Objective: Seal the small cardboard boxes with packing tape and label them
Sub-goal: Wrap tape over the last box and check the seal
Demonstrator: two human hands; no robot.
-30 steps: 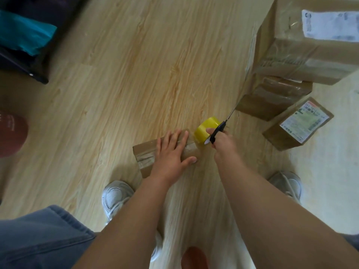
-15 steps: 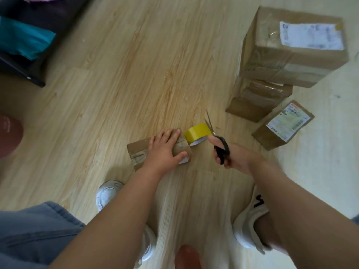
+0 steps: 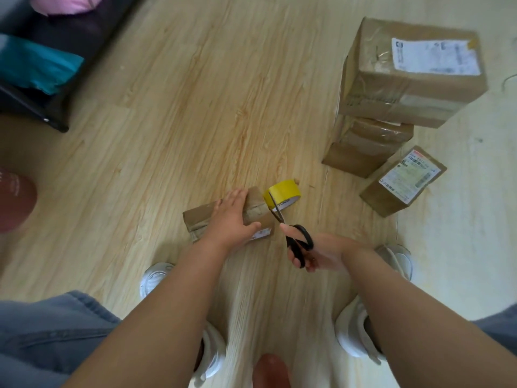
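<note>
Pale wood-grain floor (image 3: 195,121) runs under everything, and the person crouches over a small cardboard box (image 3: 200,217) lying on it, between and just ahead of their white shoes (image 3: 351,334). Their left hand (image 3: 232,219) lies flat on top of that box, fingers straight and thumb spread along its near edge. Touching the box's right end stands a yellow tape roll (image 3: 282,196). The right hand (image 3: 321,253), just right of the box and nearer the person, is curled through the black handles of the scissors (image 3: 298,240), whose blades reach up across the roll's edge. Well off to the box's right a stack of boxes (image 3: 405,88) rises, with a labelled parcel (image 3: 402,180) beside it. Far to the box's upper left sits dark furniture (image 3: 56,113).
</note>
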